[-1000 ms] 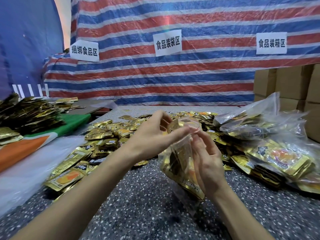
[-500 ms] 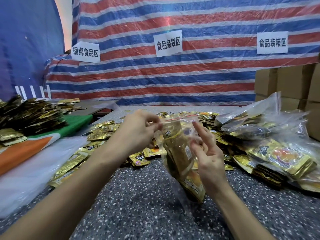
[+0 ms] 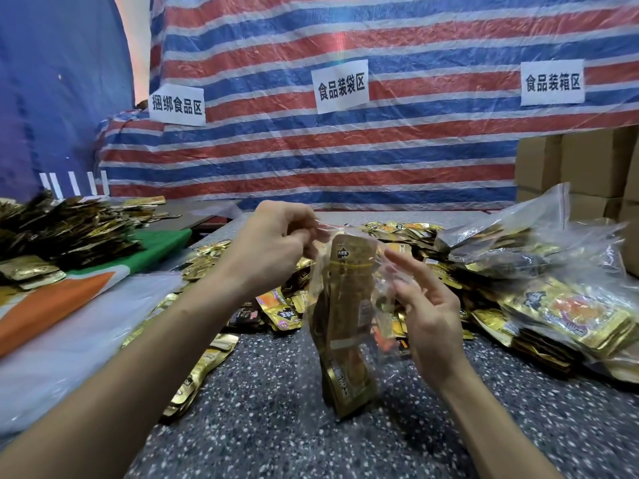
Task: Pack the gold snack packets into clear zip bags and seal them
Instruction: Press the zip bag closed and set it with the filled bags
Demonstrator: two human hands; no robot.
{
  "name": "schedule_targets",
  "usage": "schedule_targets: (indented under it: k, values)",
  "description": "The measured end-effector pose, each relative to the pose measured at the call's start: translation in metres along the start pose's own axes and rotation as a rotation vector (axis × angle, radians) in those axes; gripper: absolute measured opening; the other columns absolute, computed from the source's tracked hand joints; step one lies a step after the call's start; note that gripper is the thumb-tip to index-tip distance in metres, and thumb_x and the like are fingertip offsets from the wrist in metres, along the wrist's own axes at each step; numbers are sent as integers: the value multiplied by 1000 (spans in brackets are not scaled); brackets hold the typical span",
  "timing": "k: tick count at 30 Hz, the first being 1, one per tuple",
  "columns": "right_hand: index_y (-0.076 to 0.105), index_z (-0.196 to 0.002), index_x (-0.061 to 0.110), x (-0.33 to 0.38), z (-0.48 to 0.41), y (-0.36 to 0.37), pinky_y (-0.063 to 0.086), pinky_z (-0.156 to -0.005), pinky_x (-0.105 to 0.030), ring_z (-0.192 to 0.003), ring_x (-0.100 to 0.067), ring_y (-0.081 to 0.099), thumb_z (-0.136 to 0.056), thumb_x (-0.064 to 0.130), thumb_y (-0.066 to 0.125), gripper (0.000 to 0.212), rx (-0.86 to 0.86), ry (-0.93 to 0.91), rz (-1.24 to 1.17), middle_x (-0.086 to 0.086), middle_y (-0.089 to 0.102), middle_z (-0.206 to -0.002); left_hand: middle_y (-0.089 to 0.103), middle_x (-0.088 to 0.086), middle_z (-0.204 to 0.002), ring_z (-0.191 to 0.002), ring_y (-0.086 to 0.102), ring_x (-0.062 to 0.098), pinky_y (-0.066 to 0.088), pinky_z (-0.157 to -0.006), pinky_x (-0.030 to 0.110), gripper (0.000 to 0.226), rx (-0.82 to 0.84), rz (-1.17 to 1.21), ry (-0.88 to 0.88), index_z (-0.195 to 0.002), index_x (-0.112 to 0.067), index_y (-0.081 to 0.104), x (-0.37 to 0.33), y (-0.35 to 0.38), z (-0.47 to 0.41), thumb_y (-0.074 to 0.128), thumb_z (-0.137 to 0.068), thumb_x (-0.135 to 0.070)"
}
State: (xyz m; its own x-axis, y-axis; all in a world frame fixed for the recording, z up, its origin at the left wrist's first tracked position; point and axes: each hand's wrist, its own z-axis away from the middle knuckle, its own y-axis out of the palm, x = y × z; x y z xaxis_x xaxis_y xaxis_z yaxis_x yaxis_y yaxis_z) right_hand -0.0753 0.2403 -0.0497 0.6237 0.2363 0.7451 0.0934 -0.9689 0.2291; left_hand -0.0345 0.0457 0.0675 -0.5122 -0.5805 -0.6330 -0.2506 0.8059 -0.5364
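Left hand [image 3: 273,250] on zip bag [image 3: 347,305] edge

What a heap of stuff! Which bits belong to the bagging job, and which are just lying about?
In the job: left hand, pinching the clear zip bag; right hand; packet bundle inside; loose gold packets; filled bags.
Lying about: cardboard boxes; striped tarp; paper signs; green-orange cloth.
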Motion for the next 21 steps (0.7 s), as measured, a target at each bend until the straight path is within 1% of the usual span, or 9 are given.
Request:
schedule_targets:
  k: [1,3,5,8,12,14,16,18,21]
  values:
    - [71,-118,22,0,0,0,56,-92,-36,-113,-10,67,-98,0,52,36,-9,-1,18,10,73,-119,70,-4,-82,-75,67,15,56,-71,17,28,2,-11,11,-97,-2,72,1,-2,1,48,-96,11]
    - [72,-114,24,1,0,-1,58,-88,-32,-111,-11,68,-96,6,56,30,-7,-8,42,10,74,-115,70,-5,-82,-76,66,14,54,-65,14,37,17,-42,34,-97,-8,73,3,-5,3,47,-92,17]
    - [75,-107,26,5,-2,-3,59,-86,-30,-104,-15,70,-92,2,62,31,10,-11,71,2,75,-109,72,-3,-85,-74,67,15,54,-61,17,40,22,-63,52,-98,-9,74,5,-10,3,48,-88,20]
    - [76,-99,18,23,-16,-9,60,-87,-35,-99,-23,71,-88,-9,64,32,72,-89,143,-9,74,-103,72,1,-98,-76,71,16,60,-72,27,32,-19,-55,41,-103,-11,71,9,-21,-2,59,-88,15]
    - [73,-103,16,57,-39,-11,61,-82,-30,-96,-24,74,-81,-16,67,39,165,-140,123,-7,76,-105,71,4,-96,-74,71,11,58,-72,18,26,-133,0,-19,-108,-9,70,19,-29,-5,71,-85,3]
    - [71,-110,16,66,-47,-11,60,-84,-32,-98,-25,74,-73,-10,75,46,205,-58,91,-7,75,-110,72,8,-90,-71,72,10,56,-67,15,22,-140,88,-93,-104,-5,72,28,-30,-4,73,-83,3]
    - [71,-112,15,69,-51,-12,60,-89,-36,-101,-25,73,-60,3,82,54,216,113,104,-9,75,-111,75,10,-84,-72,72,14,58,-69,20,16,-104,196,-179,-95,-5,74,36,-29,-3,74,-82,4]
    - [74,-103,10,71,-54,-16,60,-89,-39,-99,-26,74,-50,13,86,55,217,299,166,-13,76,-106,77,11,-83,-73,72,16,58,-69,20,12,-81,277,-226,-86,-7,76,42,-28,-1,76,-80,2]
    - [78,-87,8,79,-56,-23,62,-75,-34,-90,-27,75,-48,25,88,45,266,411,298,-16,76,-101,77,13,-84,-74,73,18,59,-70,20,10,-88,434,-244,-84,-8,77,43,-31,1,76,-75,-2]
